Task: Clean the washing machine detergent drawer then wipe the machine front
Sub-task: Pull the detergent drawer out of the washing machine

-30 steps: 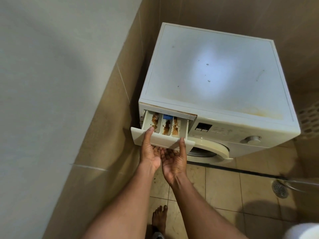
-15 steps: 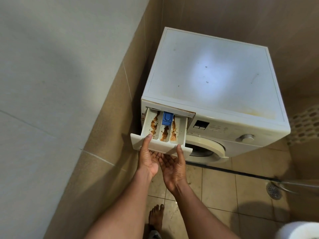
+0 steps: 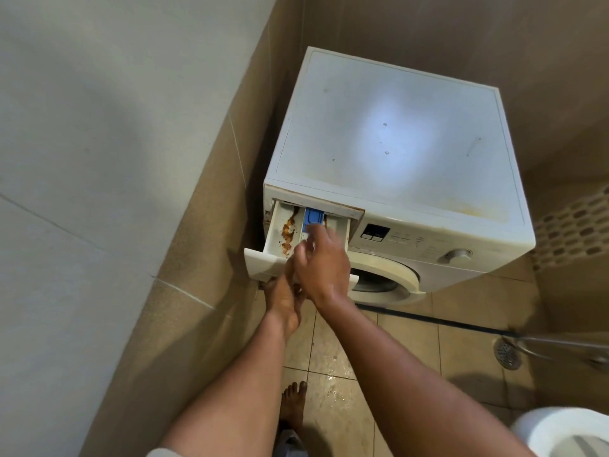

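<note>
Rust-orange residue [image 3: 289, 233] streaks the left compartment of the detergent drawer [image 3: 280, 235], which stands pulled well out from the top-left corner of the washing machine [image 3: 395, 153], approx. most of its travel. Blue insert [image 3: 313, 216] sits at the rear of the middle compartment, just under the machine's top edge. Left hand [image 3: 281, 293] is beneath the drawer's front panel, supporting it from below; its fingers are hidden by the panel and the other hand, so their closure cannot be told. Right hand [image 3: 324, 258] reaches over the drawer from above, fingers [image 3: 304, 247] loosely curled and slightly apart, tips blurred, near the middle compartment and w/ nothing visibly gripped. Machine front, incl. display [image 3: 374, 231] and dial [image 3: 458, 254], looks unwiped.

Step in hand (judged): freeing the drawer for removal; cleaning proper not yet begun. Next move prob. calls for pressing the blue insert down as a release while the lower hand draws the drawer straight out, kept level so residue doesn't spill onto the tiled floor [image 3: 412, 351].
</note>
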`<state>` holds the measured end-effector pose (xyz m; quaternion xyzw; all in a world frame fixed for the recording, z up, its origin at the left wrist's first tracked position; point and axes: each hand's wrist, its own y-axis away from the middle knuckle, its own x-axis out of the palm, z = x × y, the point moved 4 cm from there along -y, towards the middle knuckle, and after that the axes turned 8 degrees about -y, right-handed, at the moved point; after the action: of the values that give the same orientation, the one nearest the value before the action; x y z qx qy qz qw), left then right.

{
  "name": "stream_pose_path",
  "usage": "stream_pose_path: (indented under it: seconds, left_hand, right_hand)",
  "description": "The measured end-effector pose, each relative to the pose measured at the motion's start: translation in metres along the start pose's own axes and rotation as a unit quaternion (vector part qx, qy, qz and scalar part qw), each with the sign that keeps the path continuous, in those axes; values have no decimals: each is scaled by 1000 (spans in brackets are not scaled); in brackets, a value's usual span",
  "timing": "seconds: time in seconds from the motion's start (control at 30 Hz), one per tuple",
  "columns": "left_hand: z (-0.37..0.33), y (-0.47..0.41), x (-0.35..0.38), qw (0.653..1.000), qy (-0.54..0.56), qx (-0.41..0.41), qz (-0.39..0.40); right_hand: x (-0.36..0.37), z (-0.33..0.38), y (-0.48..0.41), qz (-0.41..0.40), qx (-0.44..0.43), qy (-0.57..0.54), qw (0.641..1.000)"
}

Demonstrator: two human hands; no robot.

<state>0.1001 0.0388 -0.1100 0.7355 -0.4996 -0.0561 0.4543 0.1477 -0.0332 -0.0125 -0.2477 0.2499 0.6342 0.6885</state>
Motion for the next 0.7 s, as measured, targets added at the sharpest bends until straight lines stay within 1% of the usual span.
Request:
stream_pose_path:
  seconds: [0.07,0.13,0.2,0.23,0.4,0.7]
  left_hand:
    - [-2,-2,0,1000,-6,-11,-7]
    - [-3,-4,-1,1000,-13,-16,-18]
    - [-3,-6,-2,999,-24,-17,-23]
    - [-4,-5,-2,999,-28,-17,-23]
    - [-3,-8,-3,999,-25,-14,-17]
    - [-2,-10,-1,999,-30,-23,-16]
  right_hand:
    - [8,-3,-23,53,2,99,994]
    - [17,-15,-38,120,21,191,974]
    - [26,-28,-44,183,39,236,954]
    - [28,-33,-46,202,48,243,948]
    - [32,-43,-53,233,60,261,935]
    - [38,-42,-65,236,57,264,934]
